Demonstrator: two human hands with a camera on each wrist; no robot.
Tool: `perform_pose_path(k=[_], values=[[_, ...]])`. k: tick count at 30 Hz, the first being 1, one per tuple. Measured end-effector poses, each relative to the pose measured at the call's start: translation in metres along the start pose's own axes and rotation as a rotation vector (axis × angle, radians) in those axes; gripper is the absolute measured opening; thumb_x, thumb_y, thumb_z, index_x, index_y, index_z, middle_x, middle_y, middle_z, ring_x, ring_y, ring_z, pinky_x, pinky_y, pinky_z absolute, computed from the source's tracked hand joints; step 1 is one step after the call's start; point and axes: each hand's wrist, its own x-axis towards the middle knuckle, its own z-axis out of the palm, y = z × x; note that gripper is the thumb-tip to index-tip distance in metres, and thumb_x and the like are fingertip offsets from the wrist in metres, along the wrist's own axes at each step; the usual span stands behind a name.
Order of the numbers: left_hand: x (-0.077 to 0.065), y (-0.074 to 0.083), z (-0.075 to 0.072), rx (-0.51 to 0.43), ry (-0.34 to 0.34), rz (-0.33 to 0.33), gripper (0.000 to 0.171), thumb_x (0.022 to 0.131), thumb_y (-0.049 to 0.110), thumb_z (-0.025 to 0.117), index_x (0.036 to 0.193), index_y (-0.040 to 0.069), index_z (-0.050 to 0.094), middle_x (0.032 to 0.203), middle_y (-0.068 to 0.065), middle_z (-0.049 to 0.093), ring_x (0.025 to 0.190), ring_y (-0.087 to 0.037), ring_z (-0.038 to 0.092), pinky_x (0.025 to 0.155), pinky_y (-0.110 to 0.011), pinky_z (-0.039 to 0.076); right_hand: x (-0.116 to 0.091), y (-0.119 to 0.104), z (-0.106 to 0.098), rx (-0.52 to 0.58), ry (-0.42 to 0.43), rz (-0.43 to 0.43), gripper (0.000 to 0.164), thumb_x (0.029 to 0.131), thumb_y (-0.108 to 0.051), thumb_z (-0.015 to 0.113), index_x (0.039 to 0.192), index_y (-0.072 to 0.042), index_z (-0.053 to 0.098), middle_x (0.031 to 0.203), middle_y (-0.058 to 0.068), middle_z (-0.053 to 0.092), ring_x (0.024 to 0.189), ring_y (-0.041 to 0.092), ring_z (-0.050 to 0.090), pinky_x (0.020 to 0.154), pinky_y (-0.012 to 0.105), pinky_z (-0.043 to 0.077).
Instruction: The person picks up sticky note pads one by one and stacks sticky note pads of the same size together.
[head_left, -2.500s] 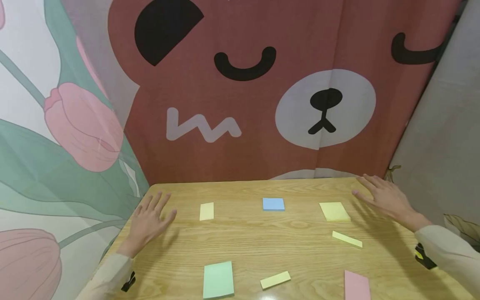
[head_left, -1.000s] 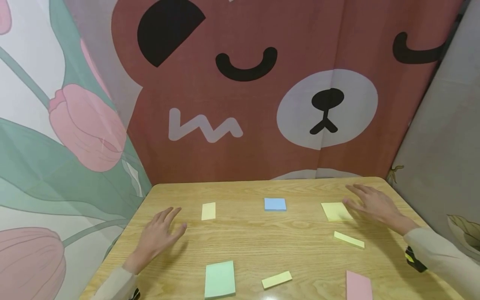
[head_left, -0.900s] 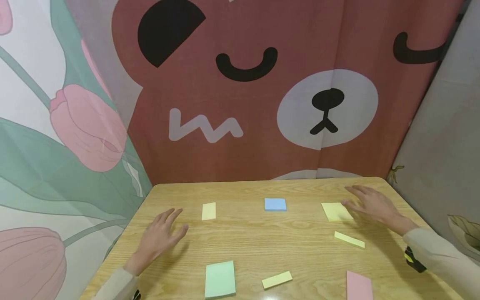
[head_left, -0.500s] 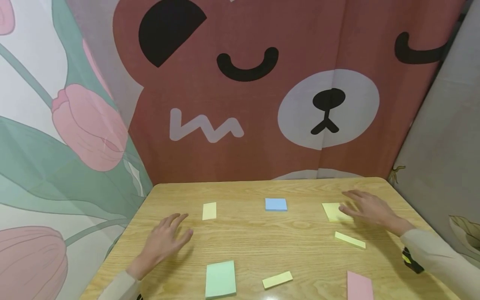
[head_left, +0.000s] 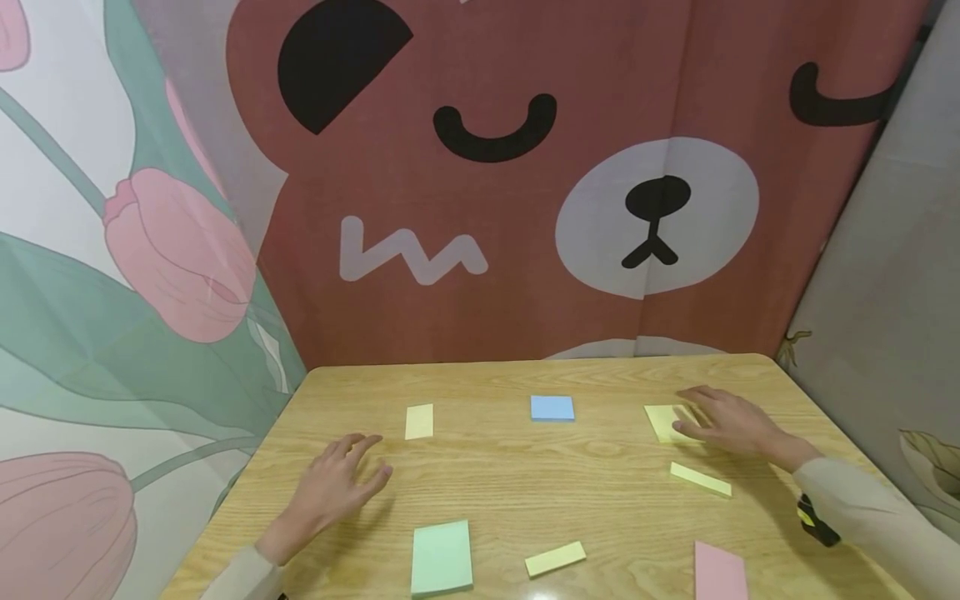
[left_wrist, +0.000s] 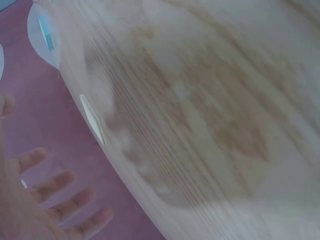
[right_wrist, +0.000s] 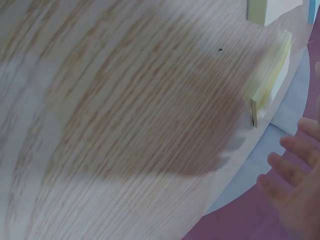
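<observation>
So, both hands are hanging over the counter (head_left: 495,483) and neither is holding anything. Left hand (head_left: 326,490) is in the lower left of the frame, fingers loosely spread, nearest the cream pad (head_left: 419,422) and not on it. Right hand (head_left: 731,427) is over on the right of the frame, fingers spread and a bit bent, covering part of the yellow square pad (head_left: 662,423) in the head view. The right wrist view shows a gap there, so I'd say no contact.

Others: blue pad (head_left: 552,408) around mid-frame, slim yellow strip (head_left: 701,480) just below the square one, green pad (head_left: 442,558) and short yellow strip (head_left: 556,559) at the bottom, pink pad (head_left: 720,571) lower right, cut off by the frame edge.

What could go wrong, imo: if my right fingers come down off-centre, they could shove the square pad toward the far edge or peel up just a top sheet. Drop my right sleeve (head_left: 862,508) too low and it, or the black gadget (head_left: 817,523) under it, might drag that slim strip along.

Container-wise, nothing I can spot: the pads all lie straight on the wood.
</observation>
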Motion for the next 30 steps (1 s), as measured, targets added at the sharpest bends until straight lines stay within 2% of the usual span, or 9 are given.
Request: perform_pose_path(k=[9,16,30], values=[[-0.003,0.011,-0.001,-0.024,-0.003,0.017,0.054,0.081,0.059,0.051,0.124,0.026,0.052,0.115,-0.003,0.050,0.098,-0.030,0.051,0.071,-0.053,0.043,0.000,0.001,0.006,0.013,-0.020,-0.019,0.065,0.081,-0.051,0.057,0.125,-0.004,0.050,0.122,0.020,0.049,0.105,0.038,0.049,0.080,0.054,0.039],[-0.008,0.017,0.003,-0.022,-0.035,0.036,0.054,0.080,0.058,0.053,0.124,0.026,0.052,0.116,-0.002,0.050,0.101,-0.027,0.050,0.074,-0.053,0.043,-0.001,0.003,0.008,0.009,-0.035,-0.036,0.066,0.081,-0.052,0.057,0.125,-0.004,0.050,0.122,0.019,0.049,0.105,0.039,0.048,0.081,0.054,0.039],[-0.015,0.026,0.008,-0.034,-0.048,0.101,0.053,0.080,0.055,0.055,0.122,0.023,0.054,0.113,0.001,0.051,0.101,-0.023,0.050,0.073,-0.049,0.044,-0.002,-0.001,0.008,0.028,-0.048,-0.053,0.066,0.080,-0.049,0.060,0.126,-0.002,0.049,0.122,0.020,0.048,0.106,0.039,0.047,0.082,0.055,0.038]])
